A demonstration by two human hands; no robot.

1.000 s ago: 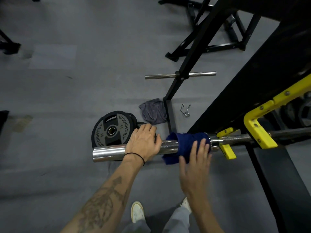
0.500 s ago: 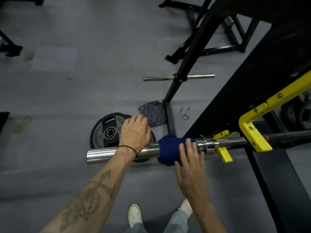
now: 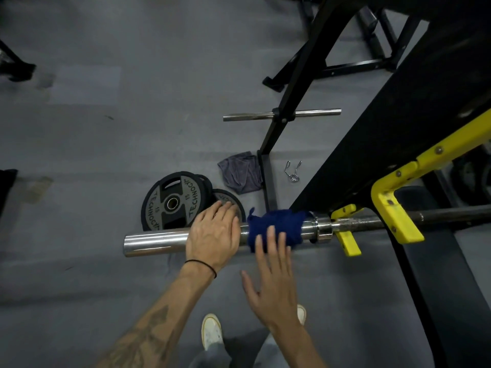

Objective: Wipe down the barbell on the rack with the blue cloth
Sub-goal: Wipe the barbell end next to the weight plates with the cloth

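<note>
Touching right hand [image 3: 273,285], blue cloth [image 3: 276,227]

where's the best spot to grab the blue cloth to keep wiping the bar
Grip the blue cloth around its middle from the near side, where the right hand has its fingertips. It wraps the barbell sleeve, so curled fingers would probably clamp it against the round steel.
</note>
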